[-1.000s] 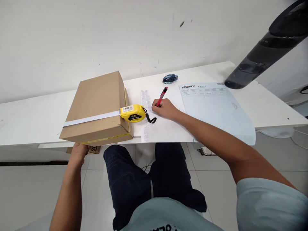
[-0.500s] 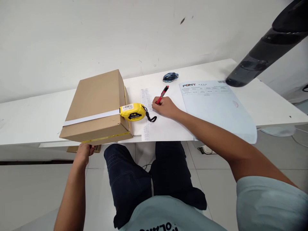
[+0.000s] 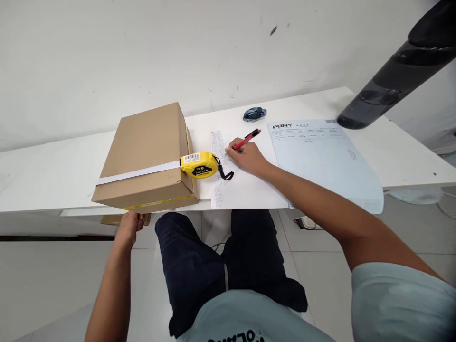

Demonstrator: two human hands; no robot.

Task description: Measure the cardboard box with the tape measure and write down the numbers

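Observation:
My right hand (image 3: 246, 154) is closed around a red pen with a black clip (image 3: 248, 138). It rests on a white sheet (image 3: 242, 185) that has a column of handwriting down its left side. To the left stands a closed cardboard box (image 3: 149, 137). A yellow tape measure (image 3: 200, 165) sits at the box's right edge, its black strap over the sheet; a white strip (image 3: 138, 173) runs across the box top from it. Below the table's front edge, under the box, my left hand (image 3: 131, 225) has curled fingers; what they hold, if anything, is hidden.
A printed sheet in a pale blue sleeve (image 3: 320, 161) lies on the right of the white table (image 3: 46, 175). Behind the papers is a small dark blue object (image 3: 254, 114). A dark cylinder (image 3: 388, 76) slants in from the upper right. Another brown carton (image 3: 110, 219) shows beneath the table.
The pen has tilted from fairly upright to leaning further right, still in my right hand. My left hand stays under the box edge. The whole view has shifted slightly.

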